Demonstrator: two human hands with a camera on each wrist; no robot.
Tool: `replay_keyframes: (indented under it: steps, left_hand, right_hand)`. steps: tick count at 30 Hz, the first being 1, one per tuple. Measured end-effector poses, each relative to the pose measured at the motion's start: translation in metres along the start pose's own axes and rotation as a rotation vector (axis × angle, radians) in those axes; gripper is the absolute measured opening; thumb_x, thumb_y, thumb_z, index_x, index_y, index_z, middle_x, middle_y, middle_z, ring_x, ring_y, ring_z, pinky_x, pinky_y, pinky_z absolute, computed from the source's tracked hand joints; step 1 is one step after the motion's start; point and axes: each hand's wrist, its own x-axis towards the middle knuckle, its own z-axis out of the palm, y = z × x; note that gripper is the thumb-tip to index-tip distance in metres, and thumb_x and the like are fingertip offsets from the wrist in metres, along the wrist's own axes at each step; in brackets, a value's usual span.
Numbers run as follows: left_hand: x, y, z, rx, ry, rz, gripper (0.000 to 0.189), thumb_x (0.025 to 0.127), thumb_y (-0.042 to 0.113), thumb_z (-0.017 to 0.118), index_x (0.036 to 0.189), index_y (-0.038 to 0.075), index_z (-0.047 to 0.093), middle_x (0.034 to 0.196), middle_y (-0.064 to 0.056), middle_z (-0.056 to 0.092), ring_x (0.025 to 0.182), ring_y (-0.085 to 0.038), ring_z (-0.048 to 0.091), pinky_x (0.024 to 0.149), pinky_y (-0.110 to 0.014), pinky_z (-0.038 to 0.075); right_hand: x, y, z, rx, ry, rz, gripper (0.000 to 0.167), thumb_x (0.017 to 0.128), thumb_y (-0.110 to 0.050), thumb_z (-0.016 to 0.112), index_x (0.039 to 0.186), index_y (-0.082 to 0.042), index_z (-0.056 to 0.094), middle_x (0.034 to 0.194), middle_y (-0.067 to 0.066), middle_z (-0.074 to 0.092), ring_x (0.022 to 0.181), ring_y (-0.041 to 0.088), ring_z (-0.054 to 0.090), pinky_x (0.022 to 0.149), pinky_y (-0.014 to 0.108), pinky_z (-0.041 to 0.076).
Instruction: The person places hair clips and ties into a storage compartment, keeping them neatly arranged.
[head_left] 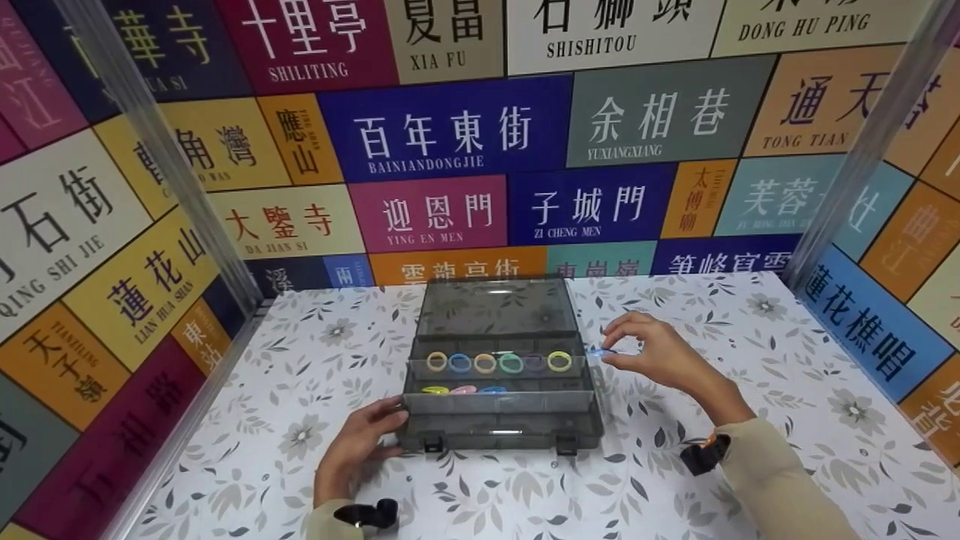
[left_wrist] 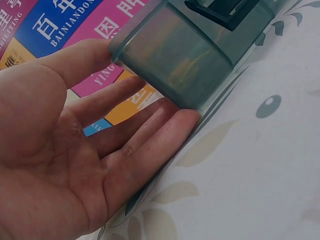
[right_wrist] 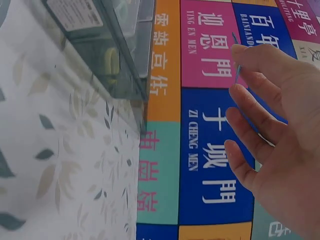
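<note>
A smoky see-through compartment box point(head_left: 506, 442) stands on the table with its lid point(head_left: 495, 307) raised at the back. Several coloured rings, one of them yellow point(head_left: 550, 362), stand in a row in one compartment. Nearer the front lie a yellow clip point(head_left: 434, 391), a pink clip point(head_left: 463, 390) and a blue clip point(head_left: 493, 390). My left hand point(head_left: 364, 442) rests its loosely extended fingertips against the box's front left corner. Just off the box's right side, my right hand point(head_left: 656, 349) pinches a small blue hair clip point(right_wrist: 237, 75) between thumb and forefinger, seen edge-on in the right wrist view.
The table point(head_left: 300, 480) has a white cloth with grey leaves and flowers. Colourful sign-covered panels point(head_left: 450, 135) rise behind and at both sides. Two dark latches, one at the right point(head_left: 567, 444), project from the box's front. A label point(right_wrist: 77, 12) shows on the box.
</note>
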Motion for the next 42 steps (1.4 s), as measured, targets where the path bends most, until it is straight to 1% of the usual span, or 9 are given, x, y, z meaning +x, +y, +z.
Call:
replay_keyframes:
  steps: [7,11,14,18,24,30,34,39,42]
  left_hand:
    - [0.0,0.001,0.0,-0.007,0.003,-0.008,0.058,0.096,0.029,0.068,0.147,0.007,0.05,0.15,-0.023,0.049,0.138,-0.042,0.047,0.08,-0.044,0.063]
    - [-0.001,0.001,0.0,-0.011,-0.004,0.0,0.059,0.096,0.03,0.069,0.147,0.006,0.05,0.15,-0.023,0.048,0.138,-0.042,0.047,0.079,-0.043,0.064]
    - [-0.001,0.002,0.001,-0.022,-0.01,0.01,0.059,0.096,0.028,0.068,0.147,0.005,0.05,0.15,-0.023,0.048,0.139,-0.042,0.047,0.078,-0.043,0.064]
    - [0.0,0.001,0.001,-0.025,-0.01,0.008,0.058,0.096,0.027,0.068,0.147,0.005,0.05,0.151,-0.023,0.047,0.139,-0.042,0.047,0.078,-0.043,0.064]
    - [0.0,0.001,0.001,-0.021,-0.004,0.002,0.057,0.096,0.026,0.067,0.147,0.005,0.05,0.151,-0.022,0.048,0.137,-0.04,0.049,0.077,-0.043,0.064]
    - [0.0,0.001,0.001,-0.012,0.001,0.002,0.058,0.097,0.027,0.068,0.147,0.006,0.05,0.151,-0.022,0.048,0.137,-0.04,0.049,0.076,-0.043,0.064]
    - [0.001,0.0,0.001,-0.011,0.0,-0.005,0.057,0.096,0.028,0.068,0.147,0.007,0.05,0.15,-0.022,0.049,0.136,-0.04,0.05,0.077,-0.043,0.064]
    - [0.001,0.001,0.0,-0.016,-0.002,-0.012,0.059,0.095,0.03,0.069,0.146,0.007,0.051,0.15,-0.022,0.049,0.135,-0.039,0.051,0.077,-0.043,0.064]
    - [0.0,0.001,0.0,-0.018,-0.016,-0.001,0.059,0.095,0.03,0.069,0.147,0.007,0.05,0.149,-0.022,0.05,0.136,-0.04,0.05,0.079,-0.042,0.064]
  right_hand:
    - [0.021,-0.007,0.023,0.046,-0.041,-0.024,0.009,0.087,-0.019,0.079,0.094,-0.016,0.075,0.121,0.008,0.064,0.12,0.033,0.058,0.101,0.055,0.05]
    - [0.03,-0.01,0.037,0.062,-0.063,-0.02,0.009,0.087,-0.021,0.079,0.093,-0.016,0.075,0.122,0.008,0.063,0.121,0.034,0.058,0.1,0.055,0.05]
    - [0.035,-0.014,0.048,0.081,-0.089,-0.009,0.01,0.088,-0.023,0.078,0.094,-0.015,0.074,0.124,0.009,0.062,0.122,0.035,0.057,0.101,0.056,0.049]
    - [0.042,-0.019,0.064,0.086,-0.113,-0.025,0.007,0.089,-0.02,0.077,0.092,-0.014,0.075,0.125,0.011,0.062,0.121,0.036,0.057,0.103,0.056,0.048]
    - [0.048,-0.023,0.086,0.087,-0.108,-0.038,0.004,0.088,-0.016,0.078,0.089,-0.012,0.076,0.125,0.014,0.063,0.12,0.037,0.058,0.104,0.055,0.048]
    - [0.055,-0.026,0.101,0.062,-0.093,-0.015,0.007,0.085,-0.017,0.081,0.086,-0.012,0.075,0.123,0.012,0.064,0.12,0.037,0.057,0.103,0.056,0.048]
    - [0.057,-0.026,0.108,0.032,-0.105,0.004,0.007,0.084,-0.018,0.081,0.084,-0.013,0.076,0.124,0.011,0.065,0.121,0.037,0.058,0.105,0.056,0.046]
    - [0.058,-0.024,0.117,-0.013,-0.112,0.042,0.006,0.083,-0.019,0.083,0.083,-0.015,0.078,0.124,0.011,0.065,0.125,0.038,0.055,0.112,0.061,0.037]
    - [0.058,-0.023,0.121,-0.051,-0.115,0.05,0.008,0.081,-0.019,0.085,0.083,-0.014,0.079,0.125,0.011,0.065,0.126,0.038,0.053,0.112,0.062,0.033]
